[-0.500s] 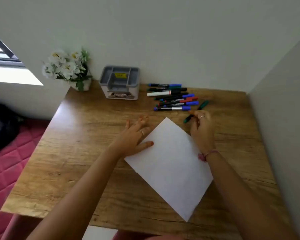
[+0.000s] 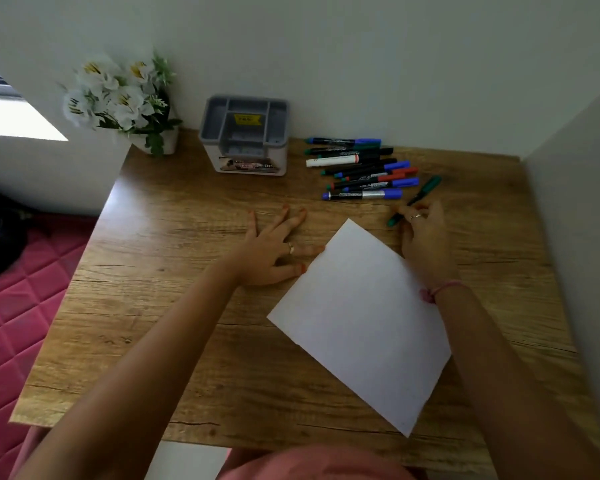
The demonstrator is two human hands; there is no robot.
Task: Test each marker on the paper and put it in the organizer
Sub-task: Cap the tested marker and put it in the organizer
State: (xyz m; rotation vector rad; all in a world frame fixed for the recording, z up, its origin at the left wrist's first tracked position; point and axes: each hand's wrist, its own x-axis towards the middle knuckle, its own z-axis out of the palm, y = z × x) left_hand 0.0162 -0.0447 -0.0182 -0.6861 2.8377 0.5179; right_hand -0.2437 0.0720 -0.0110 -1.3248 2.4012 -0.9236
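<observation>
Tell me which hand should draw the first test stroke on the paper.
Right. The right hand already pinches the green marker beside the paper; the left hand lies flat at the paper's left edge, steadying it.

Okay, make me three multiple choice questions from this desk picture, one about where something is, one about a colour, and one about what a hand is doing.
1. Where does the grey organizer stand?
A. Against the wall, between the flowers and the markers
B. On the paper
C. At the desk's near edge

2. What colour is the marker at the right hand?
A. Red
B. Green
C. Blue

3. How is the left hand?
A. Gripping a marker
B. Lifted
C. Flat on the desk, fingers spread

Answers: 1 A, it backs onto the wall; 2 B, green cap and end; 3 C, fingers straight.
</observation>
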